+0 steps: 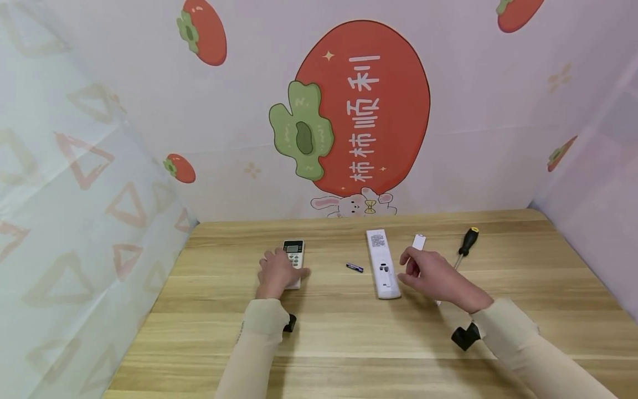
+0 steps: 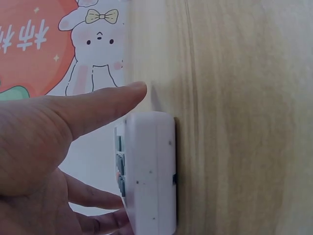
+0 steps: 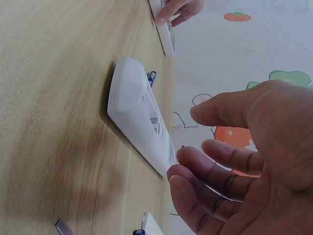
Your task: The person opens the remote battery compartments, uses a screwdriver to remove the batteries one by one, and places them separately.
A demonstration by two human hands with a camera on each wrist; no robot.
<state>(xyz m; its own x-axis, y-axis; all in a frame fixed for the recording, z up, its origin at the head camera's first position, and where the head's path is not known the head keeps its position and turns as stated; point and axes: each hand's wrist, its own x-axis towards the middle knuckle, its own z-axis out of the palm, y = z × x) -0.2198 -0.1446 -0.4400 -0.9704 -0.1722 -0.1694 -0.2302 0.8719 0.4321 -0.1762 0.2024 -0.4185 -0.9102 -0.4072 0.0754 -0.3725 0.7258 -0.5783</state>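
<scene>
My left hand [image 1: 280, 272] is over a white air-conditioner remote [image 1: 294, 260] with a small screen and buttons, at the left of the table. Its thumb [image 2: 110, 105] is straight and apart from the remote's side, with the other fingers beyond the remote. The right hand [image 1: 431, 274] hovers just right of a second white remote [image 1: 382, 266], fingers loosely bent with nothing between them. This remote lies back up with its battery compartment [image 1: 385, 271] uncovered. A small blue battery [image 1: 355, 267] rests between the two remotes.
Beyond the right fingers lies a white battery cover [image 1: 419, 241]. A screwdriver [image 1: 468, 242] with a black and yellow handle lies on the right, its shaft partly hidden by the right hand. Another blue battery end [image 3: 139, 232] shows near the cover. The wooden table [image 1: 339, 349] meets patterned walls.
</scene>
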